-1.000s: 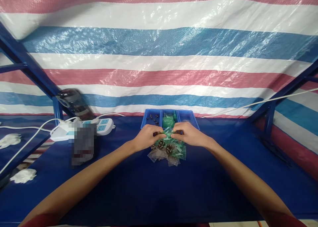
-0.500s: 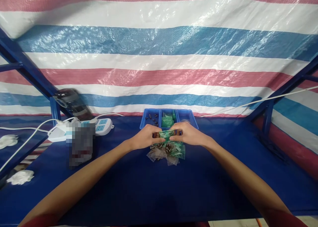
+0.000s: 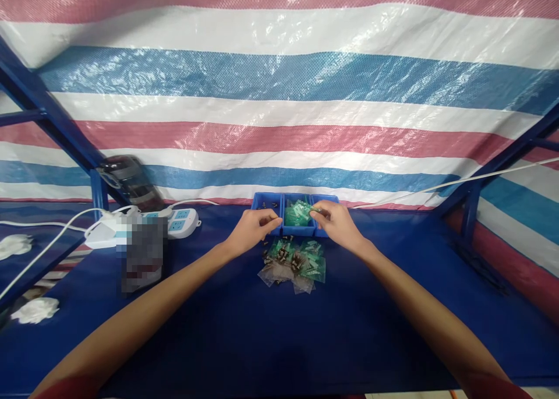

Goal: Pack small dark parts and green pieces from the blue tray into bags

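Note:
My left hand [image 3: 254, 226] hovers over the left compartment of a blue three-part tray [image 3: 297, 232], fingers curled in a pinch; what they hold is too small to make out. Small dark parts lie in that compartment. My right hand [image 3: 335, 222] reaches over the tray from the right and pinches a small green plastic bag [image 3: 309, 210] at the middle compartment, which holds a stack of green bags [image 3: 294, 215]. In front of the tray lies a pile of small filled bags [image 3: 294, 263], green and clear, with dark parts inside.
At the left stand a white power strip [image 3: 182, 221] with cables, a dark jar [image 3: 130, 180] and a blurred dark object [image 3: 144, 253]. White crumpled wads [image 3: 36, 309] lie at the far left. Blue frame posts [image 3: 472, 212] flank the blue-covered table [image 3: 279, 341]; a striped tarp hangs behind.
Both hands let go of the bag held above the pile and moved forward to the tray, the left to the left compartment and the right to the green bags.

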A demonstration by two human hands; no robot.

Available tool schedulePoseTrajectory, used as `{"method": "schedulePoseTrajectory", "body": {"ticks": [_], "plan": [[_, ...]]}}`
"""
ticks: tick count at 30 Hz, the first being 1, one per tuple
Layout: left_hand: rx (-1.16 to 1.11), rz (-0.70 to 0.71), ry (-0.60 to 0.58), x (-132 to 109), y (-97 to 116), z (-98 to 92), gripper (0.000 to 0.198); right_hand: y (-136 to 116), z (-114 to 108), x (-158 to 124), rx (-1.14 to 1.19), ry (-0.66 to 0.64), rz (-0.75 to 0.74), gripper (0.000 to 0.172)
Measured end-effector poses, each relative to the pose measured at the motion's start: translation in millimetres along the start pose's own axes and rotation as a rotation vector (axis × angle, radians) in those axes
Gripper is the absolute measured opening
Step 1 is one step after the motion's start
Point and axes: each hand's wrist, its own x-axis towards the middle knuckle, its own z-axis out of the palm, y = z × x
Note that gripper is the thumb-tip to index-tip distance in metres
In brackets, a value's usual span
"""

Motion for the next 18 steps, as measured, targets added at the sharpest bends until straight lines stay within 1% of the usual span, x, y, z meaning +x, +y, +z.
{"method": "schedulePoseTrajectory", "body": {"ticks": [2,6,8,13,16,18], "plan": [[0.004,-0.001,0.026,1,-1,-2.1,0.036,7,1,2,-0.038,0.053,0.01,0.021],[0.007,-0.007,0.019,1,-1,-1.6,0.034,15,6,4,-0.107,0.114,-0.007,0.021],[0.008,-0.012,0.009,1,0,-0.3,0.034,18,9,4,-0.147,0.101,-0.022,0.02],[0.006,0.001,-0.004,0,0,1.4,0.035,25,16,5,-0.246,-0.027,-0.03,0.02],[0.005,-0.004,-0.01,0,-2,1.5,0.036,27,19,4,-0.282,-0.016,-0.024,0.026],[0.006,-0.004,-0.012,1,-3,1.5,0.036,28,20,3,-0.307,0.011,-0.061,0.032]]}}
